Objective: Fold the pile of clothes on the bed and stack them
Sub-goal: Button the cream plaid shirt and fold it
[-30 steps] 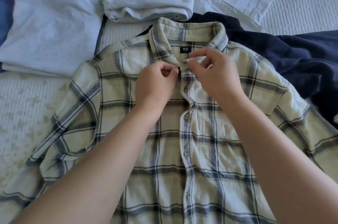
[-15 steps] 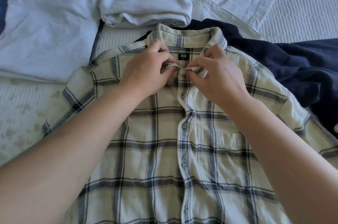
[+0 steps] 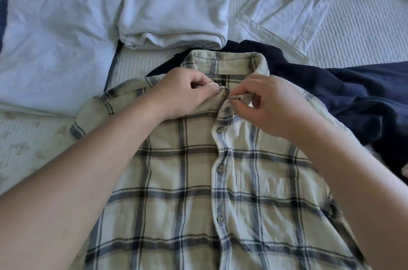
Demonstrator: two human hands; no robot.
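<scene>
A cream and navy plaid shirt (image 3: pixel 187 181) lies front up on the bed, buttoned down its placket, collar pointing away from me. My left hand (image 3: pixel 183 93) pinches the left collar tip at the neck opening. My right hand (image 3: pixel 271 104) pinches the right collar tip just beside it. The two collar tips nearly meet over the top button. A folded white garment (image 3: pixel 174 4) lies beyond the collar.
A dark navy garment (image 3: pixel 353 97) lies crumpled under and to the right of the plaid shirt. A white shirt (image 3: pixel 298 4) is spread at the back right. A pale blue pillow or cloth (image 3: pixel 55 38) lies at the left on the white ribbed bedspread (image 3: pixel 364 33).
Both hands moved up from the upper placket to the collar tips and now pinch them together at the neck. The view shifted closer over the shirt.
</scene>
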